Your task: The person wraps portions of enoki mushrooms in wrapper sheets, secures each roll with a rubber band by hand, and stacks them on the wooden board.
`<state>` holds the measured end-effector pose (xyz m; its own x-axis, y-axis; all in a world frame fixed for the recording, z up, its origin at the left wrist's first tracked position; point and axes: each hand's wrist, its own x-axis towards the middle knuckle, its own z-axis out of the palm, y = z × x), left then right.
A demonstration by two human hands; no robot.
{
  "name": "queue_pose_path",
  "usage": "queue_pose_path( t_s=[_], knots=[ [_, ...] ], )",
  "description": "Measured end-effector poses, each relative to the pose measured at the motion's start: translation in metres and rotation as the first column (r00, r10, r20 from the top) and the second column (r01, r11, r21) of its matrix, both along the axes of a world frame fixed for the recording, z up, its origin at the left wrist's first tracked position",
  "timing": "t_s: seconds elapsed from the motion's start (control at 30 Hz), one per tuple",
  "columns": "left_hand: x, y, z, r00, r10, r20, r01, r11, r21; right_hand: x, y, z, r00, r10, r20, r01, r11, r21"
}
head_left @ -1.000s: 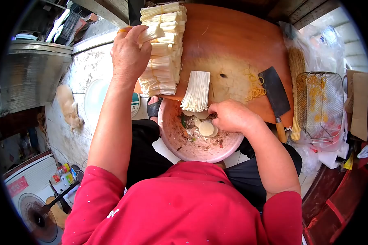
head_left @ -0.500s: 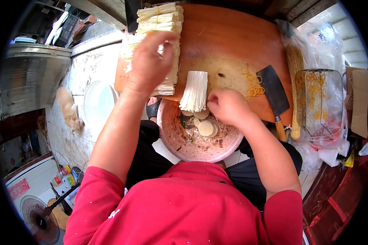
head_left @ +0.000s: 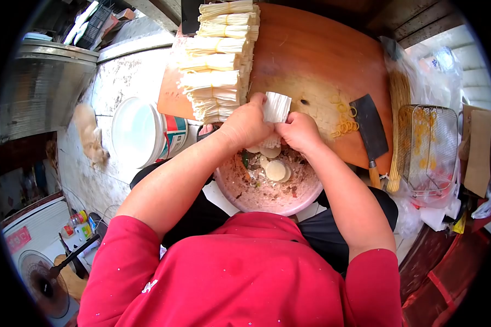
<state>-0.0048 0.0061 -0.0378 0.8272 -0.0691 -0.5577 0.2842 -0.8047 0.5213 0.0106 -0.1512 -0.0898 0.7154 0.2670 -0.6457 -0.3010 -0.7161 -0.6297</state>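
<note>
A white bunch of enoki mushrooms (head_left: 277, 107) is held at the near edge of the wooden board (head_left: 316, 54), over a pink basin. My left hand (head_left: 248, 124) closes around its left side. On the other side, my right hand (head_left: 299, 132) has its fingers closed at the lower right of the bunch; the fingertips are partly hidden. Below, the basin (head_left: 240, 191) contains round pale cut-off root ends (head_left: 275, 170) and scraps. Left of my hands, banded enoki bunches (head_left: 218, 62) are stacked in a long row on the board.
A cleaver (head_left: 370, 128) lies on the right of the board beside loose yellow rubber bands (head_left: 343, 126). A wire basket (head_left: 428, 150) and plastic bags stand further right. On the floor at left are a white bucket (head_left: 139, 133) and a small tan animal (head_left: 90, 133).
My left hand has come down from above the stacked row to the single enoki bunch. My right hand has moved slightly left onto it, and the view has shifted a little.
</note>
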Motion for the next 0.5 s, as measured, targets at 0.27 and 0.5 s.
queue_pose_path(
  t_s=[0.27,0.5],
  knots=[
    [0.012,-0.003,0.000,0.925,0.373,-0.068,-0.358,0.798,-0.485,0.010,-0.022,0.035,0.906,-0.363,-0.216,0.423,0.780,0.462],
    [0.017,-0.001,-0.003,0.897,0.242,-0.371,-0.435,0.636,-0.637,0.005,-0.039,0.028,0.939,-0.320,-0.129,0.331,0.728,0.601]
  ],
)
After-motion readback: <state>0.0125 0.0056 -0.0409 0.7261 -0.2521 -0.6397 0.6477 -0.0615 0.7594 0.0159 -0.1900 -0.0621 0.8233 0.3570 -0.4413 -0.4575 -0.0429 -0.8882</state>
